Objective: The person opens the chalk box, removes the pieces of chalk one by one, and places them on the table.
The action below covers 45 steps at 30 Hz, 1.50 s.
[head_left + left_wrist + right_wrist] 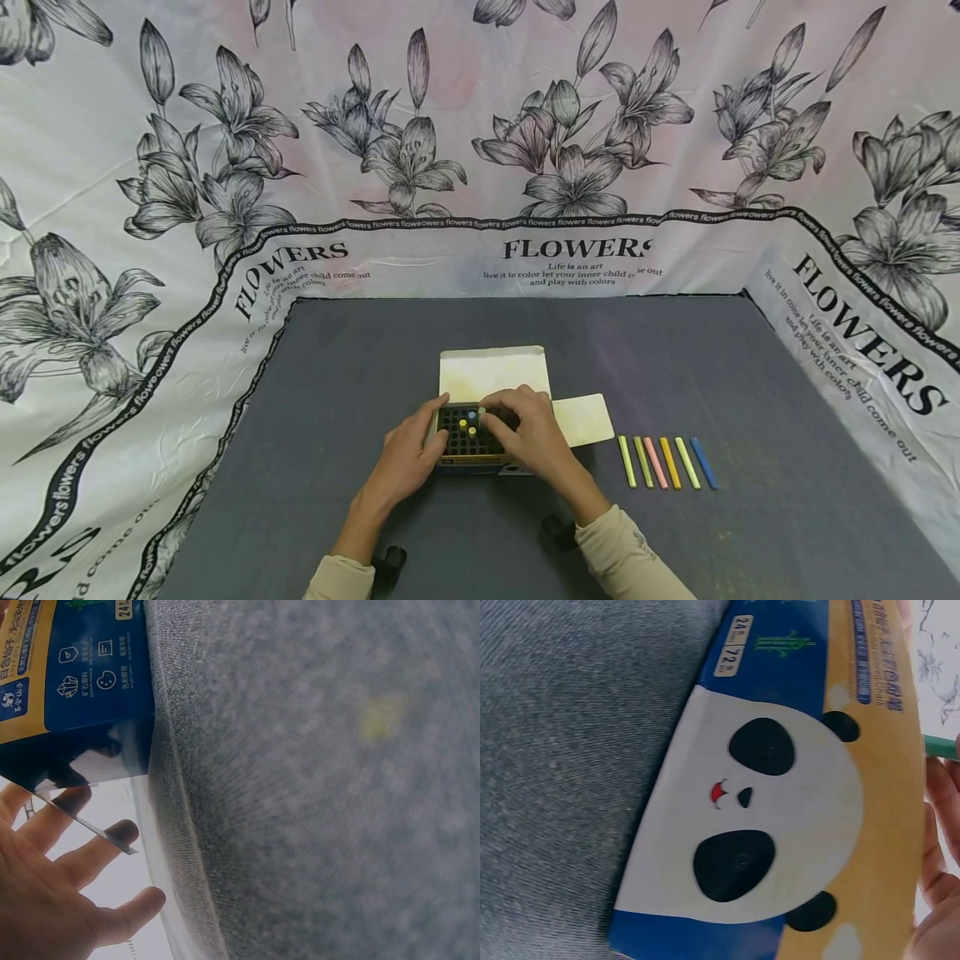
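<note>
A chalk box (468,468) stands with its lid (491,372) folded back; inside is a black holder (452,415) full of holes. Yellow chalk (462,425) and blue chalk (472,415) stand upright in some holes. My right hand (536,429) pinches a green chalk stick (939,747) over the holder's right half. Along the box's left side rests my left hand (405,450), its thumb at the near left edge. The left wrist view shows its other fingers extended and spread beside a side flap (105,834).
To the right of the box, several chalk sticks lie in a row, among them a pink chalk (656,463) and a blue chalk (703,463). A pale side flap (585,419) sticks out from the box's right. Flower-printed cloth (427,258) surrounds the grey tabletop (360,358).
</note>
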Motion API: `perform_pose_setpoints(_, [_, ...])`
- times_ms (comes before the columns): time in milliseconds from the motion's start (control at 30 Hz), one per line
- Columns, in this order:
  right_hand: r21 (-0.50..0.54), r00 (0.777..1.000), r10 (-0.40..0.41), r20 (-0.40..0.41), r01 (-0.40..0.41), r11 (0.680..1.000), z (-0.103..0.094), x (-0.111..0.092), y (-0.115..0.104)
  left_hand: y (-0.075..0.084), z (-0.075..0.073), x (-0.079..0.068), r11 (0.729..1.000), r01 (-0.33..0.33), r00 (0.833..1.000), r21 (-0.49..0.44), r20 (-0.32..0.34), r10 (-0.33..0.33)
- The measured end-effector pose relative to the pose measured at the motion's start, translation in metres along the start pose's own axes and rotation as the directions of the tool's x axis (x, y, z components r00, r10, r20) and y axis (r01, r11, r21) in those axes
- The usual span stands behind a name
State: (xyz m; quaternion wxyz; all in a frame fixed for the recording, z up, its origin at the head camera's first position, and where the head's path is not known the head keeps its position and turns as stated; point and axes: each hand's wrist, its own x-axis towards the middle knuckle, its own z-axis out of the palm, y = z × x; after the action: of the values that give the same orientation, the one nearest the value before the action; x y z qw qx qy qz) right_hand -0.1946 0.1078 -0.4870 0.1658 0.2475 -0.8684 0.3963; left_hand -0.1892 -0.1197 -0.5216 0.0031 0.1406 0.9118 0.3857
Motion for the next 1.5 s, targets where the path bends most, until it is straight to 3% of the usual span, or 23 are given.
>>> perform_pose_setpoints(333, [0.064, 0.998, 0.033, -0.054, -0.03, 0.998, -0.014, 0.0, -0.009, 0.0, 0.001, 0.0, 1.0, -0.006, 1.0, 0.008, -0.006, 0.006])
perform_pose_setpoints(600, [0.074, 0.987, 0.021, -0.159, -0.01, 0.997, -0.032, -0.002, -0.003, 0.0, 0.0, 0.0, 1.0, -0.008, 1.0, -0.002, -0.008, 0.008])
perform_pose_setpoints(833, [0.17, 0.95, 0.067, -0.306, -0.015, 0.985, -0.058, -0.009, 0.007, 0.001, 0.0, 0.0, 1.0, -0.005, 1.0, 0.005, -0.012, 0.005])
perform_pose_setpoints(1000, [0.17, 0.914, 0.083, -0.398, -0.016, 0.985, -0.082, -0.015, 0.01, 0.0, 0.001, -0.001, 1.0, 0.005, 1.0, -0.008, -0.001, -0.005])
perform_pose_setpoints(1333, [0.143, 0.878, 0.16, -0.452, -0.106, 0.984, -0.119, -0.039, 0.034, 0.001, 0.002, -0.002, 1.0, 0.0, 1.0, -0.023, -0.018, 0.0])
perform_pose_setpoints(1500, [0.074, 0.863, 0.158, -0.48, -0.14, 0.987, -0.13, -0.047, 0.039, 0.001, 0.002, -0.001, 1.0, 0.003, 1.0, -0.016, -0.019, -0.004])
